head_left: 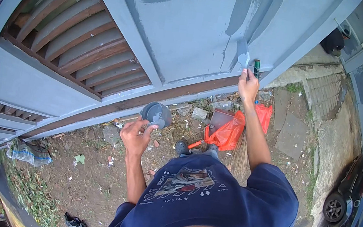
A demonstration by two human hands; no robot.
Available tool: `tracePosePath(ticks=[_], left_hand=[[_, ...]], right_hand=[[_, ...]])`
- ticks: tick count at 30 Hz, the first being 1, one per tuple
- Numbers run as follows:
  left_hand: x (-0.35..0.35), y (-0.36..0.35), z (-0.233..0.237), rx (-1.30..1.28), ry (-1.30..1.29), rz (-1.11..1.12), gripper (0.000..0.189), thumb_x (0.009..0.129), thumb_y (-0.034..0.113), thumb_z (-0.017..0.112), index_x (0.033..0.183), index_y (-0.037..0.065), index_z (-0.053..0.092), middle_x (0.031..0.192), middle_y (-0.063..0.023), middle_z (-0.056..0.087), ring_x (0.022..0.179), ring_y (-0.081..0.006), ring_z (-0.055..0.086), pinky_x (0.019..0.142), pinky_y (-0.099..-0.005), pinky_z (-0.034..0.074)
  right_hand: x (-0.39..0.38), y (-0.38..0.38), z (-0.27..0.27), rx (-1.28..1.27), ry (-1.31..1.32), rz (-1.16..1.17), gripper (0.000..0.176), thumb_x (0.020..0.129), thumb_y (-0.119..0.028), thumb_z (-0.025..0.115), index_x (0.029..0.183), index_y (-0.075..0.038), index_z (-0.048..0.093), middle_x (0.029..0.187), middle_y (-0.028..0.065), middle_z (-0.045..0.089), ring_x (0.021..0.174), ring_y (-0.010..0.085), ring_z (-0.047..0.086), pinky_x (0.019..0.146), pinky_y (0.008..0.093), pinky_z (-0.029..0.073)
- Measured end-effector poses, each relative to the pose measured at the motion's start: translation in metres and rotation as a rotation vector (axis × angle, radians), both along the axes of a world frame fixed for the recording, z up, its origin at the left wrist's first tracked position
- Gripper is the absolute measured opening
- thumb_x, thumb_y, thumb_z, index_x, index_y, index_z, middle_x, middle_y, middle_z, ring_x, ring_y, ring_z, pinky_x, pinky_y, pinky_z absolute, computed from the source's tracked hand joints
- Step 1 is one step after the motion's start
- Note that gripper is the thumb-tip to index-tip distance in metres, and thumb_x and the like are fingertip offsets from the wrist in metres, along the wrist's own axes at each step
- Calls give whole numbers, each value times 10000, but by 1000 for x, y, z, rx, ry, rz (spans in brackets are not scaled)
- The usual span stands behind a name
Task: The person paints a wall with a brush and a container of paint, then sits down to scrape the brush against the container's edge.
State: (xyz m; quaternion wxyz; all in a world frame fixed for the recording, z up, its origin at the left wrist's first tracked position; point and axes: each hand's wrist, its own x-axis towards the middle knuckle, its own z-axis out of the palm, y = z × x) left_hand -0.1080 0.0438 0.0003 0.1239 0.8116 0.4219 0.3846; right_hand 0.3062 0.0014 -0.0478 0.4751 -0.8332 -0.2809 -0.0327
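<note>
In the upper right of the frame, my right hand (248, 87) grips a flat, grey-smeared paintbrush (242, 52) at the blue-grey painted panel (180, 28). Near the centre, my left hand (136, 136) holds the round grey paint pot (166, 117), left of an orange-red plastic bag (227, 133).

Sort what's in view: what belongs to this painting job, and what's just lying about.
Belongs to the job:
- paintbrush, in the right hand
- grey paint pot, at the left hand
- partly painted panel

Apparently just lying about:
- orange plastic bag
- twig broom
- white-and-blue sack
</note>
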Motion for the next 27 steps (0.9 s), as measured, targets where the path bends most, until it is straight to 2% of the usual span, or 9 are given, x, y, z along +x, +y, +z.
tracePosePath(ticks=[3, 5, 7, 9, 11, 17, 21, 25, 27], left_hand=[[-11, -9, -8, -61, 32, 40, 332, 606, 217, 932, 836, 67, 746, 889, -193, 738, 609, -219, 678, 594, -335, 521], [-19, -14, -9, -77, 32, 44, 337, 605, 215, 932, 841, 65, 744, 896, -197, 737, 605, -219, 669, 597, -337, 520], [-27, -19, -13, -46, 56, 70, 342, 607, 215, 932, 847, 63, 741, 889, -201, 736, 608, -224, 668, 601, -341, 523], [-33, -23, -12, -44, 67, 95, 336, 608, 207, 929, 847, 67, 739, 830, -192, 733, 620, -242, 671, 621, -353, 527], [-38, -25, -11, -77, 102, 122, 279, 646, 226, 901, 822, 93, 730, 687, -151, 714, 753, -282, 735, 720, -384, 533], [-44, -20, -10, -84, 129, 128, 292, 633, 244, 899, 820, 90, 737, 756, -171, 729, 685, -266, 714, 712, -379, 536], [-41, -14, -7, -41, 86, 125, 293, 625, 246, 903, 810, 92, 735, 752, -170, 729, 675, -267, 712, 706, -381, 538], [-37, -12, -3, -47, 34, 113, 297, 611, 242, 908, 805, 97, 736, 760, -172, 730, 665, -263, 710, 694, -384, 538], [-34, -11, -3, -57, 27, 110, 299, 607, 241, 909, 804, 95, 738, 765, -174, 730, 662, -261, 708, 689, -382, 538]], right_hand=[[-26, 35, 0, 134, 132, -124, 417, 966, -373, 565, 1184, -41, 693, 870, 265, 695, 803, 413, 699, 719, 445, 531], [-32, 74, -47, 331, 139, -119, 419, 956, -350, 613, 1225, -33, 671, 707, 164, 704, 629, 261, 676, 620, 389, 498], [-65, 95, -39, 448, 534, -66, 429, 945, -318, 649, 1249, -16, 649, 589, 30, 594, 560, 103, 519, 560, 325, 440], [-106, 108, -25, 522, 569, 2, 431, 944, -290, 655, 1268, -7, 630, 582, -32, 483, 580, 62, 405, 544, 282, 397], [-144, 104, -7, 429, 516, 126, 430, 958, -321, 630, 1258, -12, 642, 567, 18, 543, 556, 94, 475, 552, 315, 423], [-143, 76, -3, 174, 299, 389, 417, 972, -395, 575, 973, 1, 705, 606, 183, 585, 541, 260, 578, 571, 401, 458], [-59, 39, -12, 185, 146, 159, 433, 969, -390, 571, 946, 15, 721, 734, 220, 681, 688, 339, 680, 683, 411, 513], [54, 31, 29, 323, 127, -194, 419, 972, -370, 573, 1002, 16, 734, 751, 186, 706, 726, 245, 681, 712, 381, 506], [58, 41, 69, 401, 95, -142, 405, 975, -352, 578, 1011, 22, 728, 704, 158, 679, 686, 200, 643, 674, 363, 492]])
